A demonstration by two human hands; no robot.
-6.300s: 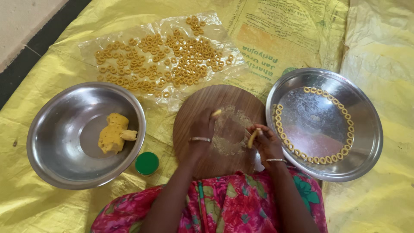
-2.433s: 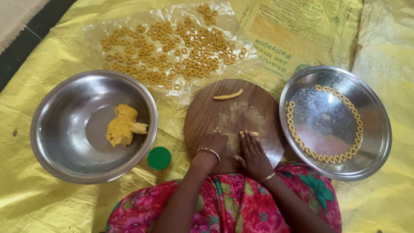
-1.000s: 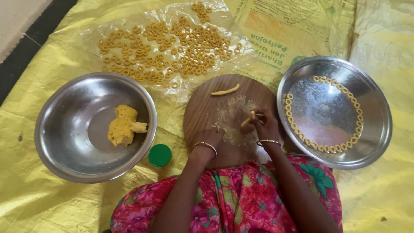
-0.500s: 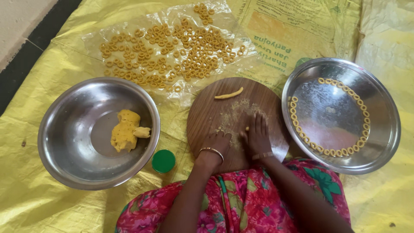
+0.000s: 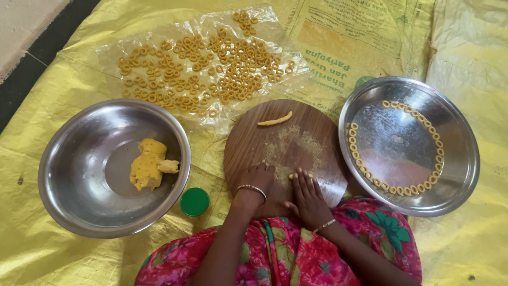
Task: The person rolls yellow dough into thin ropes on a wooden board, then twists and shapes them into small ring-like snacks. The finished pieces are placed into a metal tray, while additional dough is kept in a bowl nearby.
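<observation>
a steel bowl (image 5: 79, 180) held a yellow dough lump (image 5: 148, 168), a green cap (image 5: 194, 202) lay beside it, the left hand (image 5: 256, 180) rested curled on the round wooden board (image 5: 254, 143), and the right hand (image 5: 307, 193), fingers flat and spread, pressed a small dough piece (image 5: 292, 175) near the ring-lined steel plate (image 5: 465, 159).
</observation>
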